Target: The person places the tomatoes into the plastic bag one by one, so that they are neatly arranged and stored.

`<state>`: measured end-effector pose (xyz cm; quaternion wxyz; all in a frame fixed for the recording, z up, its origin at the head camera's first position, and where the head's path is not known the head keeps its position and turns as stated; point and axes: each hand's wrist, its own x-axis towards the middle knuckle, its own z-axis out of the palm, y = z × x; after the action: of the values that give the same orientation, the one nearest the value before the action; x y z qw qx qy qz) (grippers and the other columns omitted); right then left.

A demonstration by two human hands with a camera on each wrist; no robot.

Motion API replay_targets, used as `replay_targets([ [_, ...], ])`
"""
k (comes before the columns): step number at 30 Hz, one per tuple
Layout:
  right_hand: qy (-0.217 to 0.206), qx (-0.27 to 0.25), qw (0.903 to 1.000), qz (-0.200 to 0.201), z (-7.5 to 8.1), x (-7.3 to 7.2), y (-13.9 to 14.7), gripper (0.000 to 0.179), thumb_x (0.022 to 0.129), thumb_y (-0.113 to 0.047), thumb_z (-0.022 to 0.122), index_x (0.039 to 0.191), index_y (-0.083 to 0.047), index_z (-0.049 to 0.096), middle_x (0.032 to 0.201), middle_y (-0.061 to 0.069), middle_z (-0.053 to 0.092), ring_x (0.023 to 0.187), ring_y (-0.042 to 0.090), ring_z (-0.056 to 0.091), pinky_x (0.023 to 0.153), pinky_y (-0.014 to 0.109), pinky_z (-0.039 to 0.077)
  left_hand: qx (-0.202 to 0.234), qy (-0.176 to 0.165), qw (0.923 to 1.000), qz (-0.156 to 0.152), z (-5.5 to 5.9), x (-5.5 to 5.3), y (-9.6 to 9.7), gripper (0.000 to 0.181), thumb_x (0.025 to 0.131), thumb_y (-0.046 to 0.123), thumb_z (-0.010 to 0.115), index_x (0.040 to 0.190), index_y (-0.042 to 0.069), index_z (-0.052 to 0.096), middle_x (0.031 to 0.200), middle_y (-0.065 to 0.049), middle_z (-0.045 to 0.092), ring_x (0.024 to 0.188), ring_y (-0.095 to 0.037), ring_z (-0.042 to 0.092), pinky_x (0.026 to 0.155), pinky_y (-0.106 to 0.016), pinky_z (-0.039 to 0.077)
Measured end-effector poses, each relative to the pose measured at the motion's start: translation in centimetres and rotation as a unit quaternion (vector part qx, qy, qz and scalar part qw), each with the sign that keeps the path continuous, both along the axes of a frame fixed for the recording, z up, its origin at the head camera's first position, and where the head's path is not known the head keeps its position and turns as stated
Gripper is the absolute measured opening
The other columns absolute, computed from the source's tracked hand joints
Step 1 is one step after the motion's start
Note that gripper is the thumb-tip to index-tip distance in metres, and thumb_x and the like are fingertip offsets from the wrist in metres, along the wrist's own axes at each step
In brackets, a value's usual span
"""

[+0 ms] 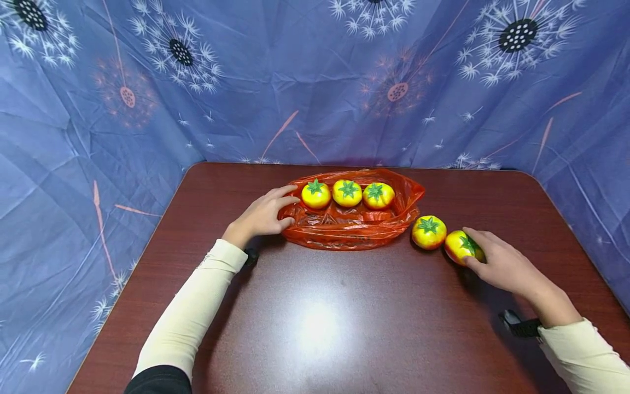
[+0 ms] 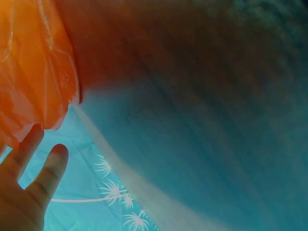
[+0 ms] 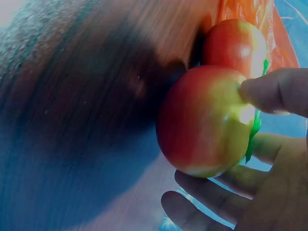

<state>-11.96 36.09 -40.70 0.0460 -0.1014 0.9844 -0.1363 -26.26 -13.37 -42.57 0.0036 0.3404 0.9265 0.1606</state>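
Observation:
A red plastic bag [image 1: 325, 239] lies spread on the table with three yellow-red tomatoes with green leafy tops, left [image 1: 315, 196], middle [image 1: 347, 195] and right [image 1: 378, 198], in a row on it. My left hand [image 1: 263, 214] rests at the bag's left edge, fingers spread and touching the plastic; in the left wrist view the fingertips [image 2: 58, 151] are beside the orange-looking bag. To the bag's right sits another tomato [image 1: 429, 232]. Just right of that one, my right hand [image 1: 504, 262] grips a tomato [image 3: 204, 122] between thumb and fingers, close over the table.
The brown wooden table [image 1: 275, 306] has rounded far corners and a bright glare spot near its middle. Behind it and to both sides hangs a blue cloth [image 1: 295, 82] with dandelion prints. Dark straps circle both wrists.

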Motion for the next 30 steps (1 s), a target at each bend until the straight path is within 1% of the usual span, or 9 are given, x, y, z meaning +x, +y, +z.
replay_targets([
  [5, 0.000, -0.015, 0.9999, 0.007, 0.06, 0.00, -0.02, 0.067, 0.086, -0.014, 0.066, 0.146, 0.005, 0.040, 0.136, 0.033, 0.047, 0.118, 0.049, 0.051, 0.091, 0.064, 0.044, 0.001, 0.005, 1.0000, -0.005, -0.01, -0.10, 0.11, 0.053, 0.086, 0.029, 0.064, 0.134, 0.009, 0.061, 0.158, -0.011, 0.039, 0.143, -0.034, 0.041, 0.119, -0.047, 0.033],
  [12, -0.007, -0.020, 0.9998, 0.007, -0.11, -0.12, 0.24, 0.071, 0.086, -0.018, 0.070, 0.146, 0.004, 0.039, 0.136, 0.035, 0.047, 0.119, 0.050, 0.049, 0.094, 0.065, 0.042, -0.003, 0.000, 1.0000, -0.003, 0.10, -0.06, 0.11, 0.053, 0.086, 0.029, 0.064, 0.135, 0.008, 0.061, 0.159, -0.011, 0.038, 0.143, -0.034, 0.040, 0.119, -0.048, 0.034],
  [16, -0.006, -0.022, 0.9997, 0.009, -0.25, -0.18, 0.32, 0.073, 0.084, -0.016, 0.071, 0.147, 0.004, 0.039, 0.136, 0.034, 0.047, 0.116, 0.048, 0.051, 0.092, 0.064, 0.044, -0.004, 0.001, 1.0000, -0.001, 0.24, 0.02, 0.21, 0.053, 0.086, 0.029, 0.064, 0.135, 0.009, 0.061, 0.159, -0.011, 0.038, 0.144, -0.034, 0.040, 0.120, -0.047, 0.033],
  [23, 0.038, -0.026, 0.9985, 0.031, -0.67, -0.08, 0.20, 0.060, 0.086, -0.024, 0.074, 0.135, 0.003, 0.053, 0.129, 0.029, 0.056, 0.113, 0.043, 0.056, 0.085, 0.056, 0.046, -0.004, 0.009, 0.9999, -0.003, 0.18, 0.13, 0.30, 0.052, 0.085, 0.028, 0.065, 0.134, 0.008, 0.062, 0.158, -0.011, 0.039, 0.143, -0.034, 0.041, 0.120, -0.047, 0.033],
  [28, 0.039, -0.030, 0.9982, 0.034, -0.71, 0.04, 0.20, 0.063, 0.084, -0.023, 0.075, 0.137, 0.002, 0.051, 0.132, 0.028, 0.054, 0.115, 0.044, 0.054, 0.088, 0.058, 0.045, -0.007, 0.005, 1.0000, -0.003, 0.09, 0.20, 0.24, 0.052, 0.087, 0.028, 0.064, 0.135, 0.009, 0.060, 0.159, -0.011, 0.038, 0.143, -0.035, 0.041, 0.120, -0.047, 0.033],
  [29, 0.044, -0.033, 0.9978, 0.036, -0.73, 0.06, 0.26, 0.064, 0.083, -0.021, 0.075, 0.138, 0.002, 0.051, 0.132, 0.028, 0.054, 0.116, 0.043, 0.054, 0.089, 0.057, 0.044, -0.008, 0.006, 0.9999, -0.003, 0.07, 0.20, 0.22, 0.053, 0.087, 0.028, 0.064, 0.135, 0.008, 0.060, 0.159, -0.012, 0.038, 0.143, -0.035, 0.041, 0.120, -0.047, 0.033],
  [30, 0.049, -0.034, 0.9974, 0.039, -0.76, 0.10, 0.34, 0.065, 0.081, -0.019, 0.075, 0.138, 0.002, 0.051, 0.132, 0.027, 0.054, 0.116, 0.042, 0.053, 0.090, 0.054, 0.044, -0.007, 0.006, 1.0000, -0.003, 0.05, 0.20, 0.21, 0.053, 0.087, 0.028, 0.065, 0.135, 0.008, 0.060, 0.158, -0.012, 0.038, 0.143, -0.035, 0.041, 0.120, -0.048, 0.033],
])
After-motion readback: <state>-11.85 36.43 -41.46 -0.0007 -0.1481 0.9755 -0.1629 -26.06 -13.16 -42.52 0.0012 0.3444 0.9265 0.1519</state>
